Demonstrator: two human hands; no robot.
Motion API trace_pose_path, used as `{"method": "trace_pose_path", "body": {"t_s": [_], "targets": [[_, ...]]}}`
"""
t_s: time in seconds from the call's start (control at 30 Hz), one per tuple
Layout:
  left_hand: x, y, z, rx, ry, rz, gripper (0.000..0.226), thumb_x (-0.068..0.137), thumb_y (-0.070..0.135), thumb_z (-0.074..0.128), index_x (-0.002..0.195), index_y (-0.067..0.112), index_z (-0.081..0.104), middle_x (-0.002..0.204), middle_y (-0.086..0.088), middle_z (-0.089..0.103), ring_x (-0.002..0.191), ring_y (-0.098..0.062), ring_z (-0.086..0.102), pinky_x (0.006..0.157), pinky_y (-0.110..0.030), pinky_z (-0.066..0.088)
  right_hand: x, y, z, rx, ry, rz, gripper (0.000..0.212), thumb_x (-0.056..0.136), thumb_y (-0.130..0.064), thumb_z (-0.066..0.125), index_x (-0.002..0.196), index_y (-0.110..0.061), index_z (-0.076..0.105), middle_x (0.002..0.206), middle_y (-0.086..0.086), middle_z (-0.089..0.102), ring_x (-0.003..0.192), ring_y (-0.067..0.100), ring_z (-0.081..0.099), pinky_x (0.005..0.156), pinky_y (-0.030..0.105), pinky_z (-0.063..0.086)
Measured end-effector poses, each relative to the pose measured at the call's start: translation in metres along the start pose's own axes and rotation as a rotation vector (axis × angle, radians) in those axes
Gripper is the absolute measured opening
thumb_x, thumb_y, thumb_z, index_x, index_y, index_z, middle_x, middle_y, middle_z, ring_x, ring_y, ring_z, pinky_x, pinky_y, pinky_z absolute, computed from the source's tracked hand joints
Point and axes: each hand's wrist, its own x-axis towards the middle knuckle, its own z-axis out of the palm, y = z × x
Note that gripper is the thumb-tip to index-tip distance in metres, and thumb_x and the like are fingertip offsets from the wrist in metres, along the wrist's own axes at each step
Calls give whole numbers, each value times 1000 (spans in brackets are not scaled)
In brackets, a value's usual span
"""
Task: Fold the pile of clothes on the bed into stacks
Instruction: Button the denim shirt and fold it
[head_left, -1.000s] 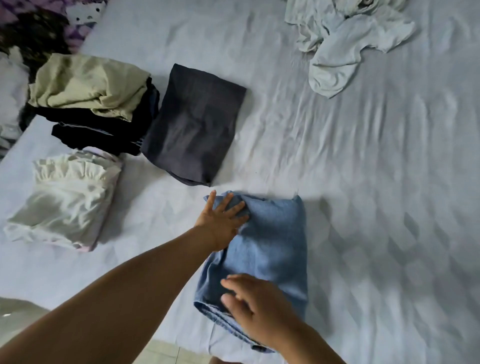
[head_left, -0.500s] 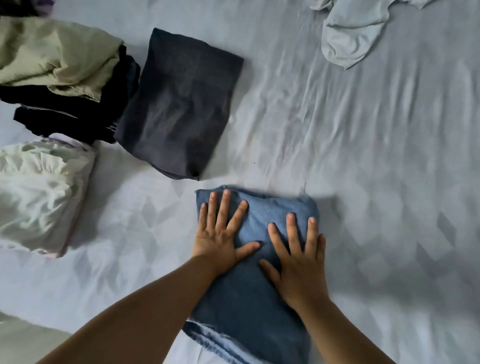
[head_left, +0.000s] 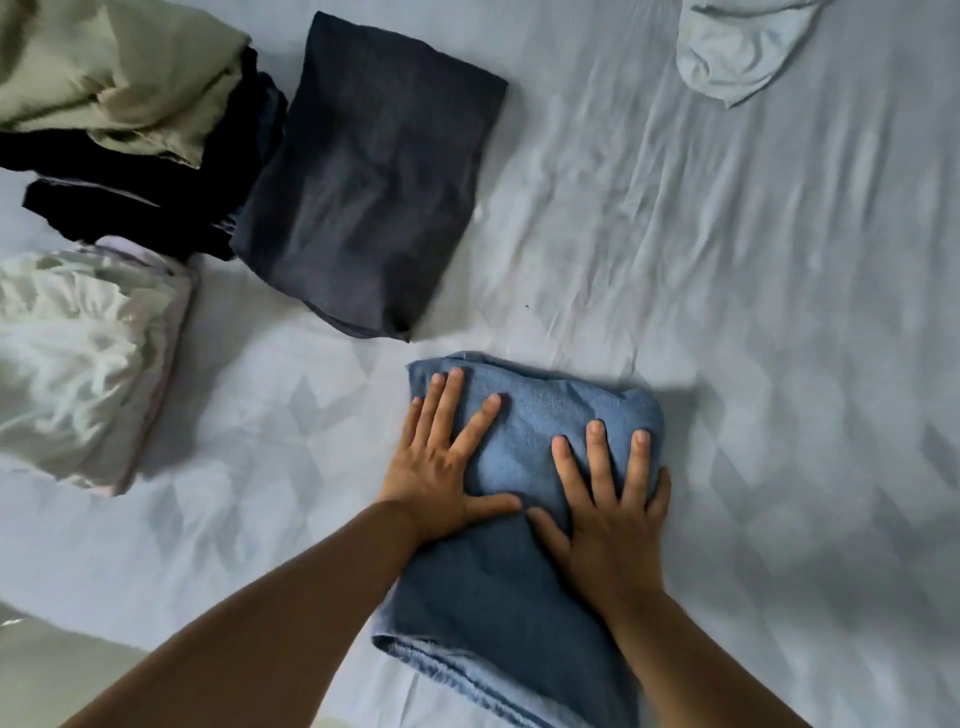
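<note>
Both hands, left hand (head_left: 441, 467) and right hand (head_left: 608, 519), press flat-fingered on the folded blue garment (head_left: 519, 587), probably denim, gripping nothing, to set its creases.

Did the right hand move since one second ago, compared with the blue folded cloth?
Yes. The right hand has gone forward, from the near edge of the blue folded cloth to its far part, where it presses flat beside the left hand.
</note>
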Motion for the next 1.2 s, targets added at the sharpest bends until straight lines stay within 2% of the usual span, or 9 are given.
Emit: {"method": "trace_pose_path", "body": {"t_s": [0.13,0.3,0.4,0.47,0.6,0.77,0.87,1.0,1.2], "targets": [[-72,-8,-8,29,-212,-158,109,45,101,6,131,50,-38,142,-5,-45,134,-26,-39,112,-40,-20,-45,1,-16,103,-131,99,76,82,-73,29,142,-26,35,153,15,22,135,48,23,93,67,33],[-137,-25,-10,124,-400,14,134,49,101,29,152,20,4,157,-16,8,143,-31,9,108,-52,13,-125,-14,-21,351,-268,309,84,78,-84,14,147,-37,14,147,32,22,132,41,29,98,57,34],[-130,-28,-24,74,-426,78,132,42,102,35,138,41,-33,156,-6,-21,143,-22,-21,115,-46,-10,-121,-8,-29,453,-247,356,100,64,-90,32,146,-39,6,149,35,17,136,44,27,101,55,33],[-119,-26,-37,-91,-507,8,118,36,103,26,123,58,-39,158,-1,-8,145,-19,-12,117,-37,-8,-104,-2,-39,537,-262,362,112,54,-84,51,146,-41,3,152,27,16,138,39,24,107,51,28],[-93,-10,-45,-683,-385,-320,98,46,90,55,130,66,11,139,4,32,131,-18,35,108,-29,32,-76,2,-47,694,-294,340,117,53,-58,73,145,-45,1,143,19,29,131,32,34,107,37,32],[-69,9,-54,-933,-431,-389,93,63,34,83,134,59,27,134,5,36,123,-15,43,100,-22,40,-59,8,-61,886,-254,339,100,69,-1,78,135,-48,20,121,0,44,123,18,45,95,12,29],[-58,13,-74,-1180,-486,-400,85,70,10,81,135,46,39,128,11,50,110,-9,56,87,-19,50,-48,5,-83,879,-102,355,93,69,6,74,130,-50,31,114,-2,50,113,12,49,88,-3,25],[-27,24,-110,-1249,-375,-288,80,72,2,77,133,42,46,128,19,50,113,-4,54,94,-23,49,-11,7,-121,817,99,302,97,72,0,73,134,-58,27,107,1,53,101,9,49,85,-3,27],[39,31,-188,-1065,-108,-53,77,70,2,75,135,29,45,136,15,46,120,8,45,104,-17,37,64,2,-183,801,256,196,82,72,4,75,136,-33,40,107,-1,50,97,0,45,86,-5,26]]}}
